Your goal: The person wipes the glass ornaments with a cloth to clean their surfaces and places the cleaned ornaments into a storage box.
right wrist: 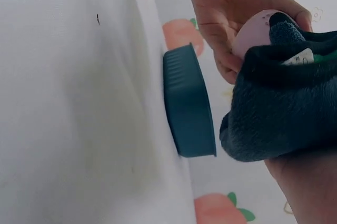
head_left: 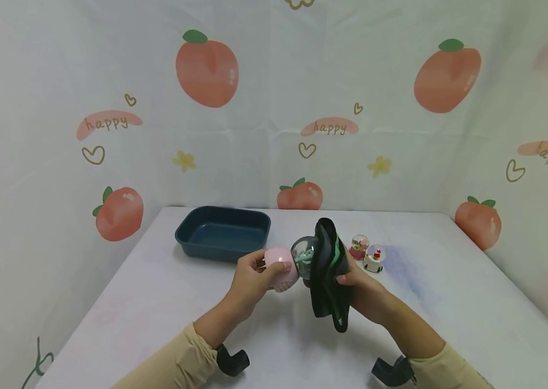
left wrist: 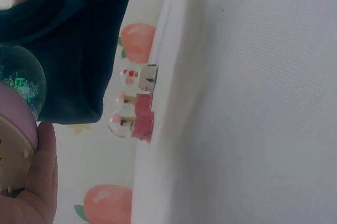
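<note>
My left hand grips the pink base of a snow globe, which is tipped on its side with its clear dome toward the right. Glittery green bits show inside the dome in the left wrist view. A dark green cloth, folded and hanging down, is held in my right hand. Its left side is against or very near the dome; contact cannot be told. In the right wrist view the cloth covers most of the right hand and hides the dome, while a white tag shows on it.
A dark blue rectangular tray stands at the back left of the white table. Behind the right hand are two small snow globes, one with a red base and one with a white base. A fruit-printed cloth backdrop rises behind the table.
</note>
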`<state>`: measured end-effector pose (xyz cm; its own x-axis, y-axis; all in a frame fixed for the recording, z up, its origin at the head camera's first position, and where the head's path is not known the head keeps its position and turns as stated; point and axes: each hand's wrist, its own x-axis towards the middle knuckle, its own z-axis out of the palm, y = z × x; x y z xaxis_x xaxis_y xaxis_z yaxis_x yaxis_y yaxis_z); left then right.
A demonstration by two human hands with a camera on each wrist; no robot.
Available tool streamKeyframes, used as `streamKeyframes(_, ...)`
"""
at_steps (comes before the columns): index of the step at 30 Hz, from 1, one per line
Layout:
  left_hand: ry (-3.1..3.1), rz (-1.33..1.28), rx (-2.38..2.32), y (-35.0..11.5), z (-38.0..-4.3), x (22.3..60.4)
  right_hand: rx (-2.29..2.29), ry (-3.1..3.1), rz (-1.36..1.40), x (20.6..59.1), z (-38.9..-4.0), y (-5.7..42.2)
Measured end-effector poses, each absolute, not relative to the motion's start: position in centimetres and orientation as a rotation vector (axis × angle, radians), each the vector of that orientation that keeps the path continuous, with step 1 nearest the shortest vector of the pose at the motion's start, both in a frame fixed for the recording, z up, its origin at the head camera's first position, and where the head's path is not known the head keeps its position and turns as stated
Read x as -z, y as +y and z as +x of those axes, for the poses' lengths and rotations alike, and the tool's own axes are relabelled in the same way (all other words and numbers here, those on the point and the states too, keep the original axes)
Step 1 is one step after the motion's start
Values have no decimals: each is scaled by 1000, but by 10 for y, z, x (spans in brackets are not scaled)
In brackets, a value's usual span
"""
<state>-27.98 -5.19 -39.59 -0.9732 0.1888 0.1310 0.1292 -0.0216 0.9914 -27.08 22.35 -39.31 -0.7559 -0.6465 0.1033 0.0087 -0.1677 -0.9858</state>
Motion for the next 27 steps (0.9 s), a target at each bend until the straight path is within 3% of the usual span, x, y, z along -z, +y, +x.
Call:
streamKeyframes(3, 2154, 337, -2192, -53, -281, 398, 1946, 1912, -658, 393, -271, 216)
streamKeyframes(11, 2138, 358, -2208, -53, -281, 396, 2019, 2156, -859, 400, -274, 213)
streamKeyframes(27, 2434, 805, -2138, -48, -269, 397, 2075, 2249, -881, 401, -270, 207)
